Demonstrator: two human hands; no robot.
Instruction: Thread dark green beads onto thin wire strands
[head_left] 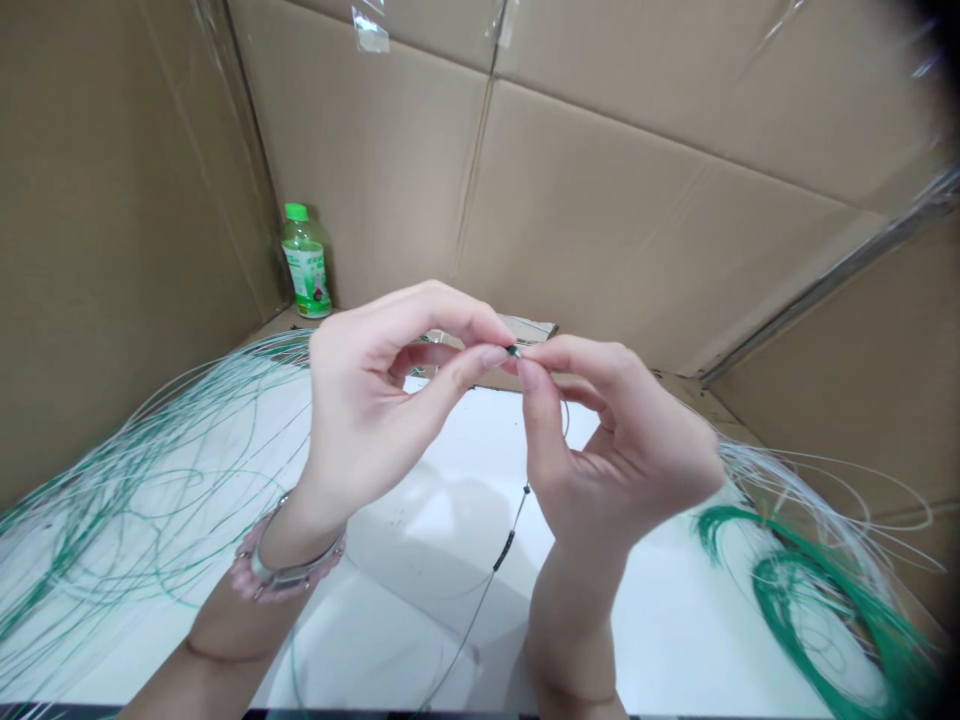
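My left hand (367,410) is closed in a pinch, thumb and forefinger on a small dark green piece (513,351). Right up against it, my right hand (615,450) pinches what looks like the end of a thin wire; the fingertips hide most of it. Below the right hand the thin wire (474,615) hangs down toward the front edge of the white tabletop (427,620). On that wire sit a tiny dark bead (526,489) and a short black ribbed sleeve (505,551). Both hands are held above the table.
Loose green and white wires (142,510) spread over the table's left side. A coiled green bundle (772,590) and white strands (817,490) lie at right. A green-capped bottle (307,265) stands in the back left corner. Cardboard walls (600,220) enclose the table.
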